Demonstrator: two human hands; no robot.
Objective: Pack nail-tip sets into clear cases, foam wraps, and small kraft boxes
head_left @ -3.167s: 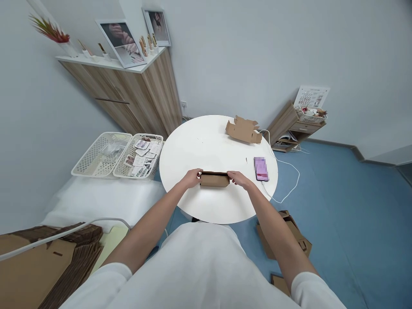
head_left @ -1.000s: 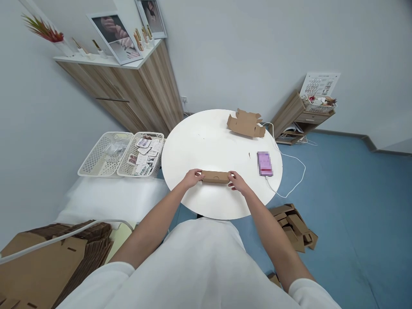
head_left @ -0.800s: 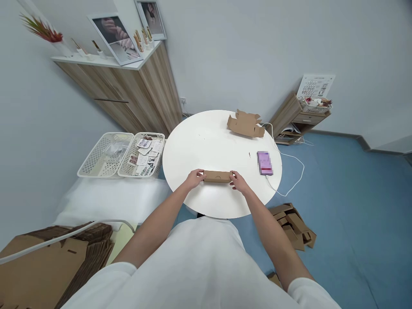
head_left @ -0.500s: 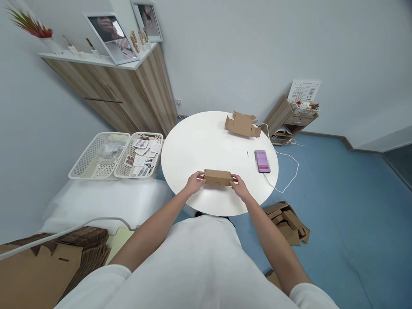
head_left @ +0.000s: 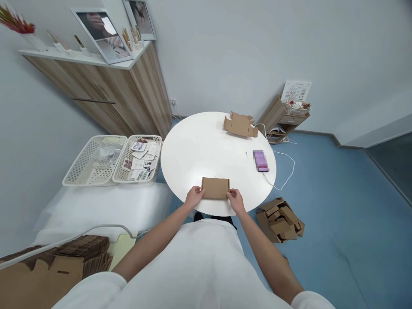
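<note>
A small brown cardboard box [head_left: 215, 188] with its lid closed is at the near edge of the round white table [head_left: 193, 150], broad face up. My left hand [head_left: 195, 196] grips its left end, and my right hand [head_left: 236, 200] grips the right end, with fingers and thumbs closed on the near corners. Whether the box rests fully on the tabletop I cannot tell. Toward the table's far right lies an unfolded cardboard box blank [head_left: 241, 125] with its flaps raised.
A phone [head_left: 260, 161] with a white cable lies on the table's right side. Left of the table stand two white baskets [head_left: 96, 161], one holding cards. Cardboard boxes [head_left: 280, 219] fill a carton on the floor at right. Stacked flat cardboard [head_left: 64, 266] is at lower left.
The box has tipped from showing its narrow front side to showing its broad face, and has come nearer to me. Both hands moved with it, keeping hold of its ends.
</note>
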